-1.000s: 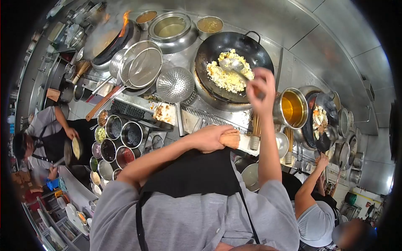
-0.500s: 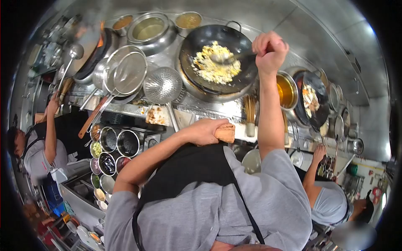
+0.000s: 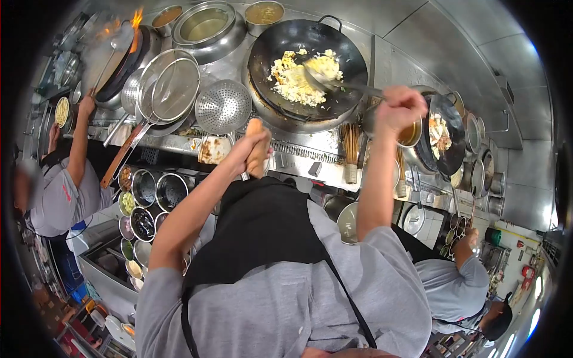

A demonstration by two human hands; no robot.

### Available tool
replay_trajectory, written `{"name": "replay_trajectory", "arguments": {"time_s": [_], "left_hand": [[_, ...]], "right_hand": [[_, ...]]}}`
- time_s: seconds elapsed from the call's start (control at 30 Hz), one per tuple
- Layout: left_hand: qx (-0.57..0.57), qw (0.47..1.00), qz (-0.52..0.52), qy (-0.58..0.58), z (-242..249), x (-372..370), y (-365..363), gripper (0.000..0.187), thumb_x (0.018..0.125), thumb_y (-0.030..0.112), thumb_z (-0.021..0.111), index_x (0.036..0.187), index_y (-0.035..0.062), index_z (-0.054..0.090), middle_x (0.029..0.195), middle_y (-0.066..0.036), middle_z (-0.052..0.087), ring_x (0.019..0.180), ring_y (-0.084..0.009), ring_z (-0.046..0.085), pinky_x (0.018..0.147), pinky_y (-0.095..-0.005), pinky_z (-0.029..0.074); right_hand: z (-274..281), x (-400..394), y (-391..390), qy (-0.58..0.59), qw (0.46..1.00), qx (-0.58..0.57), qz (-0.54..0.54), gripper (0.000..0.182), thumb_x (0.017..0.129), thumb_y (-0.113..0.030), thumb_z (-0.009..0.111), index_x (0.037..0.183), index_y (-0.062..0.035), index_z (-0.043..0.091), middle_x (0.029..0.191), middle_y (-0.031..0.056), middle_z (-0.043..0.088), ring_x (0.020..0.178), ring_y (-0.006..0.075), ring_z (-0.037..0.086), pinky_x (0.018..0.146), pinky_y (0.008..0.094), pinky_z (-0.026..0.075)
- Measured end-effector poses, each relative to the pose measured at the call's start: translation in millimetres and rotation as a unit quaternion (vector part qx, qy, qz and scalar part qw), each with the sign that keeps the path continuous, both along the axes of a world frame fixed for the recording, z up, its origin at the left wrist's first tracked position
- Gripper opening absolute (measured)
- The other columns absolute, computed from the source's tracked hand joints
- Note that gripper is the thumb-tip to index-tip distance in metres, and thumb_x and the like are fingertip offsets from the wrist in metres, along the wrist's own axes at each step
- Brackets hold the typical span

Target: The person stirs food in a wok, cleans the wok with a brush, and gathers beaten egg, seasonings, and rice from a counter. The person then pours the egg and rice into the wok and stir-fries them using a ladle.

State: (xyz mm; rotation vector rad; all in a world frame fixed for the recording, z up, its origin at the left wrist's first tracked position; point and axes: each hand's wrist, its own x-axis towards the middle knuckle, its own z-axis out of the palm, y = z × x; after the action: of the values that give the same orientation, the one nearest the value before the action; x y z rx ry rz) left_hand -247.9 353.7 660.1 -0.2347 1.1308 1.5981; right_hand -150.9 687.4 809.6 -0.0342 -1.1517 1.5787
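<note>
My right hand (image 3: 402,111) is closed around the handle of a ladle (image 3: 365,89), whose bowl rests in the food in a big black wok (image 3: 353,56). The food (image 3: 298,83) is in white and yellow bits, like rice with egg. My left hand (image 3: 246,151) grips a folded tan cloth (image 3: 257,156) in front of my black apron, short of the stove's front edge. Just beyond that hand lies a round perforated skimmer (image 3: 223,107), its handle running toward me and partly hidden by the hand.
Mesh strainers (image 3: 174,86) lie left of the skimmer. Bamboo brushes (image 3: 350,149) stand right of centre, near a second wok (image 3: 452,122) holding food. Metal bowls of ingredients (image 3: 144,188) sit at lower left. Co-workers stand on both sides; flames (image 3: 136,19) rise at the far left wok.
My right hand has moved down and right, and the ladle with it. My left hand has shifted left and up with the cloth, now held more upright. Flames have grown at the left wok.
</note>
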Motion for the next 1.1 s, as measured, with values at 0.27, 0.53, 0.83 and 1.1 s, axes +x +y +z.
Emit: {"name": "replay_trajectory", "arguments": {"time_s": [0.27,0.53,0.83,1.1], "left_hand": [[0.269,0.951,0.017,-0.149,-152.7,-38.6,149.1,0.037,0.099,0.031,0.05,0.113,-0.0034,0.048,0.1,-0.015,0.061,0.081,-0.0272,0.067,0.068,-0.0404,0.059],[-0.066,0.979,0.189,-0.028,-58.3,9.5,155.8,0.033,0.086,0.007,0.054,0.115,-0.0076,0.046,0.101,-0.016,0.059,0.081,-0.0303,0.067,0.066,-0.0489,0.058],[0.011,0.995,0.099,-0.014,-115.4,24.5,98.5,0.016,0.085,0.017,0.056,0.097,0.0056,0.054,0.086,-0.012,0.061,0.076,-0.0279,0.063,0.067,-0.0465,0.055],[-0.072,0.981,0.084,-0.16,0.1,63.2,69.7,0.018,0.093,0.017,0.041,0.098,0.0041,0.053,0.086,-0.014,0.059,0.075,-0.0312,0.062,0.059,-0.0479,0.053]], "right_hand": [[-25.9,-80.1,-111.1,-0.057,0.978,0.201,-0.009,0.033,0.091,-0.008,0.042,0.061,0.0001,0.054,0.056,0.0071,0.051,0.047,0.0145,0.04,0.048,0.0289,0.032],[51.3,-30.5,-28.8,-0.081,0.99,0.027,0.114,0.037,0.092,-0.023,0.044,0.059,-0.0066,0.045,0.046,0.0025,0.037,0.041,0.0118,0.03,0.042,0.0304,0.026],[35.8,-28.8,-65.1,-0.033,0.985,0.134,0.106,0.034,0.092,-0.02,0.05,0.063,-0.0025,0.044,0.051,0.0033,0.035,0.043,0.0122,0.033,0.041,0.0297,0.027],[97.6,-58.9,-36.5,-0.145,0.968,0.036,0.203,0.037,0.092,-0.018,0.048,0.058,-0.0045,0.04,0.049,0.0032,0.035,0.042,0.0125,0.032,0.043,0.0297,0.026]]}}
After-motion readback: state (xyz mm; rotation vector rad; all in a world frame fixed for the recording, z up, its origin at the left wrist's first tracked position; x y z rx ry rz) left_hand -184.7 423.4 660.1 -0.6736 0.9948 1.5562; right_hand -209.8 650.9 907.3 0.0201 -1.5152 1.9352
